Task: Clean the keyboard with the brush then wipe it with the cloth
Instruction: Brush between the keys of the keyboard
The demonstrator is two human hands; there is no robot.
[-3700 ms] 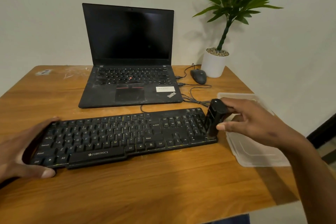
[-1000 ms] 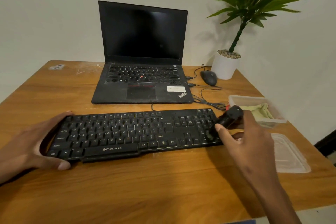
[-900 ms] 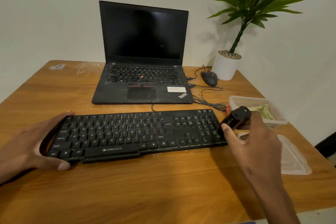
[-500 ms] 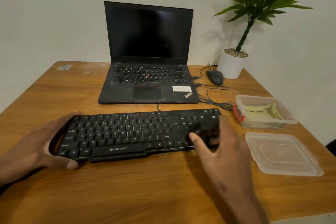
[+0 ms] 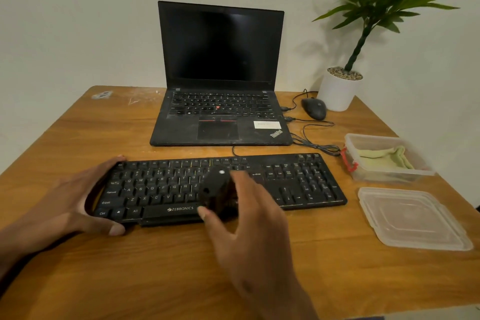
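A black Zebronics keyboard (image 5: 298, 184) lies across the wooden table (image 5: 181, 267) in front of me. My left hand (image 5: 70, 200) grips its left end, thumb on the front edge. My right hand (image 5: 246, 218) holds a black block-shaped brush (image 5: 215, 189) pressed down on the middle keys, just right of the letter block. The brush's bristles are hidden under it. A pale green cloth (image 5: 387, 158) lies folded inside an open clear plastic box (image 5: 363, 171) to the right of the keyboard.
An open black laptop (image 5: 220, 80) stands behind the keyboard. A black mouse (image 5: 313, 108) with loose cables and a white potted plant (image 5: 340, 91) sit at the back right. The box's clear lid (image 5: 413, 218) lies near the right edge.
My right hand has swept the brush leftward from the keyboard's right end, over the number pad, to the middle keys. My left hand has kept its hold on the left end.
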